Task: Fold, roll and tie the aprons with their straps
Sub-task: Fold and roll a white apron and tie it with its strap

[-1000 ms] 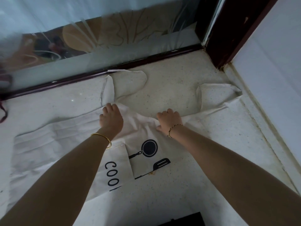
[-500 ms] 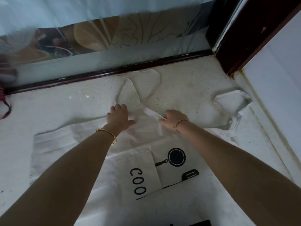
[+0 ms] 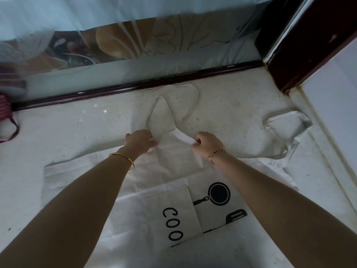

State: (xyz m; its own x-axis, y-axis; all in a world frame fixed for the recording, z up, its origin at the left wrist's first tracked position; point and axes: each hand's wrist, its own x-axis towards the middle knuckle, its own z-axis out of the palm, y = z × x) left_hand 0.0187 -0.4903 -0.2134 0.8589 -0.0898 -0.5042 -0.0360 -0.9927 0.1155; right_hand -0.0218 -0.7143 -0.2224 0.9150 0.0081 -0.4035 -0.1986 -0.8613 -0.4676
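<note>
Previously flat fingers were curled; the apron [image 3: 173, 171] was pinched at its top by left hand [image 3: 138, 141] and right hand [image 3: 207, 143].

Both your arms stretch forward.
Your left hand [image 3: 138, 141] and right hand [image 3: 207, 142] each pinch the apron [image 3: 173, 165], fingers curled.

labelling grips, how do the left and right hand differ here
The left hand wears a plain gold bangle; the right hand wears a thin twisted bracelet. The right hand's fingers pinch a fold of the apron; the left hand's grip is blurred. Both touch the apron.
</note>
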